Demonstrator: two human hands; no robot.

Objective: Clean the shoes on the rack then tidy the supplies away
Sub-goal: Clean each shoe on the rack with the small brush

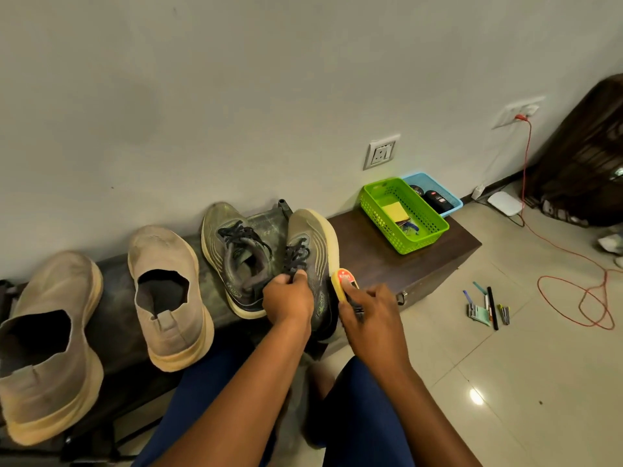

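Head view: left grip [287, 298] pinches the laces of the tilted grey sneaker [308, 264] on the counter [387, 261]; right grip [369, 315] is clamped on a yellow brush [345, 283] against the sneaker's right side. Green basket [403, 215] sits far right.

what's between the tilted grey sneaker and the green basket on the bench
Head view: only bare dark wooden bench top between the tilted grey lace-up sneaker and the green plastic basket.

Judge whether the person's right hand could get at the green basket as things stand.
Probably yes: the right hand grips a shoe brush, but the bench top between it and the green basket looks bare, and the basket's top is open.
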